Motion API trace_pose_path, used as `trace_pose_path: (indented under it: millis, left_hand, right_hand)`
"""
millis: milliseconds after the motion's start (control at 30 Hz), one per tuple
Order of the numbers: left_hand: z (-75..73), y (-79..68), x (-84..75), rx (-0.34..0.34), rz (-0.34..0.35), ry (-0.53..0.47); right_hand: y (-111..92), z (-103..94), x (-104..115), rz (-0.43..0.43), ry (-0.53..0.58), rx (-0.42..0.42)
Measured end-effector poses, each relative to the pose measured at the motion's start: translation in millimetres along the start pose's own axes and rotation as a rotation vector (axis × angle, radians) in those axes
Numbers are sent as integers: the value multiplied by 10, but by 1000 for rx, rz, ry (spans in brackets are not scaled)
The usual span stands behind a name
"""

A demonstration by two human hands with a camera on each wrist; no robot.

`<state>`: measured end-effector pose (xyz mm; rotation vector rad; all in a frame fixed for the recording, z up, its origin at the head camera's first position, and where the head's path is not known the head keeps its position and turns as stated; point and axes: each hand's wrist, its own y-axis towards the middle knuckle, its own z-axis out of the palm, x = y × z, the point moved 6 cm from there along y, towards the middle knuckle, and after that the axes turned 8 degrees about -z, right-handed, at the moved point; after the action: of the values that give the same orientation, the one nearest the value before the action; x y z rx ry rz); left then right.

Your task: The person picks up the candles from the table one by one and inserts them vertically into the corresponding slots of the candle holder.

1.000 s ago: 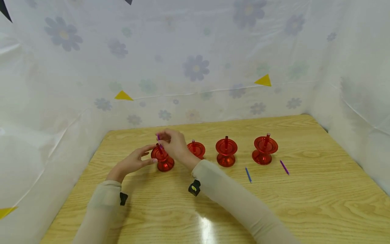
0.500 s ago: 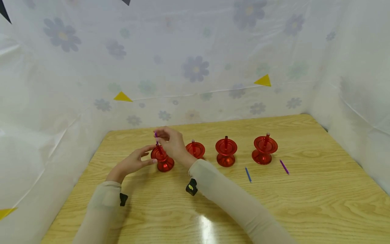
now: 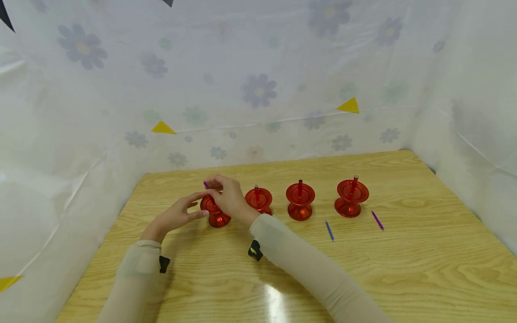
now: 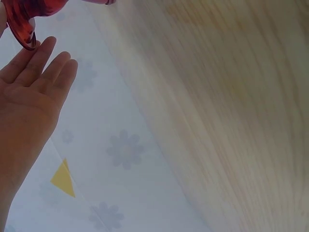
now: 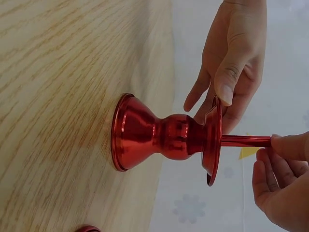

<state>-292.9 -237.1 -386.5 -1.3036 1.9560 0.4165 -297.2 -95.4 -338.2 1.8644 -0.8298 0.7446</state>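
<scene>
A red metallic candle holder [image 3: 219,220] with a round dish and a thin upright tube [image 5: 244,140] stands at the left of the row. My left hand [image 3: 174,217] grips its dish, thumb on the near rim and fingers on the far side. In the left wrist view, the other fingers of that hand [image 4: 36,92] reach out loosely below the dish. Between thumb and fingers my right hand [image 3: 230,197] pinches a slim purple stick [image 3: 205,184] at the tube's top. Only the stick's upper tip shows; its lower end is hidden by the fingers.
Three similar red holders [image 3: 258,197] stand to the right in a row. A blue stick [image 3: 330,231] and another purple stick [image 3: 378,220] lie in front of them on the wooden table [image 3: 202,278]. White flowered sheeting [image 3: 258,89] surrounds the table.
My right hand first lifted the purple stick slightly and shifted it left over the tube, then came down, so less of the stick shows. My left hand has stayed on the dish.
</scene>
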Motion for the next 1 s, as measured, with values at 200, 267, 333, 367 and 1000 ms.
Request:
trace_pose_path:
  millis: [200, 267, 333, 367, 1000]
  left_hand:
    - [2, -13, -7, 1, 8, -6]
    - [0, -12, -3, 0, 4, -6]
    - [-1, -10, 1, -1, 5, -4]
    - [0, -8, 4, -1, 6, -4]
    - [9, -9, 25, 1, -18, -15]
  right_hand:
    - [-16, 11, -18, 24, 4, 16]
    - [-17, 12, -17, 22, 2, 15]
    - [-18, 14, -22, 22, -1, 13]
    - [-18, 14, -24, 23, -4, 11]
    - [-31, 5, -74, 66, 11, -47]
